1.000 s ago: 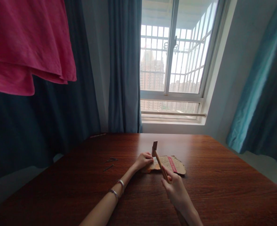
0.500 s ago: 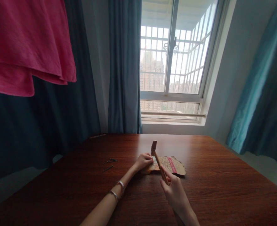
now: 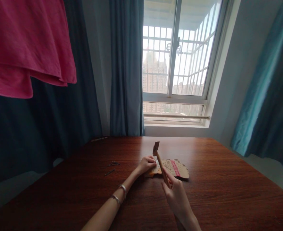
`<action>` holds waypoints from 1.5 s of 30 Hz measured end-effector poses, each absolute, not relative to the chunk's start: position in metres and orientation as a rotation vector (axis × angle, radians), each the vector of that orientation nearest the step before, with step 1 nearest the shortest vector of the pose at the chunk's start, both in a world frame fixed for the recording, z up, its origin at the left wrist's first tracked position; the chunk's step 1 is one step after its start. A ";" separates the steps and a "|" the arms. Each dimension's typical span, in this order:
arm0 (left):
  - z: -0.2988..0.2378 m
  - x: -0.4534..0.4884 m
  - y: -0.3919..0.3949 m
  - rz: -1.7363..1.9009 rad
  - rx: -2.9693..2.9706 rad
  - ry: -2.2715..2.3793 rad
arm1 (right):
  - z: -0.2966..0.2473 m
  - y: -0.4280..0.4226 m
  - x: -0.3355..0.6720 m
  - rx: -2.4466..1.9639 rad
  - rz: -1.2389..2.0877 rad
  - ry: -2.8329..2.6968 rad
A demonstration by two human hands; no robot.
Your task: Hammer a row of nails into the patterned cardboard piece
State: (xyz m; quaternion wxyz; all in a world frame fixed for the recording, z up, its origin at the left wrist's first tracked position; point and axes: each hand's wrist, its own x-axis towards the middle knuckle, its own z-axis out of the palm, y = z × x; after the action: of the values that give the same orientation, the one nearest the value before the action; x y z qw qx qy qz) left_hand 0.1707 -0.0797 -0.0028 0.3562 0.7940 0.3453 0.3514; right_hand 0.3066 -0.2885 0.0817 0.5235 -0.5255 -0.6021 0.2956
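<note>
My right hand (image 3: 177,194) is wrapped round the wooden handle of a hammer (image 3: 161,165). Its head is raised above the left end of a cardboard piece (image 3: 183,173). That piece lies flat on the table, dotted with many small dark holes or marks and crossed by a pink-red band. My left hand (image 3: 147,164) rests at the cardboard's left end, thumb and fingers pinched together. What sits in the pinch is too small to make out. Both wrists are low over the table, and two bracelets (image 3: 119,194) circle the left forearm.
Thin dark pieces (image 3: 110,172) lie on the brown wooden table (image 3: 215,199) left of my hands. A pink cloth (image 3: 30,48) hangs at upper left, before a dark blue curtain (image 3: 45,128). A barred window (image 3: 173,99) stands beyond the table's far edge.
The hammer head has risen slightly, and my right hand has shifted a little left with it. My left hand and the cardboard stay in nearly the same place.
</note>
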 end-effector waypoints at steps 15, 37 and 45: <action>-0.007 0.173 -0.078 0.951 2.067 0.851 | 0.076 -0.288 0.306 -1.267 0.713 -1.507; -0.005 0.170 -0.077 0.896 2.113 0.896 | 0.082 -0.288 0.310 -1.396 0.658 -1.488; -0.007 0.170 -0.076 0.922 2.091 0.866 | 0.087 -0.292 0.309 -1.443 0.620 -1.470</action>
State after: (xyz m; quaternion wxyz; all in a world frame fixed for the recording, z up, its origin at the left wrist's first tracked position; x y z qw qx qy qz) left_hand 0.1695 -0.0761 -0.0071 0.3418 0.8041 0.3329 0.3547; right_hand 0.3086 -0.2920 0.0872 0.4750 -0.5903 -0.6014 0.2536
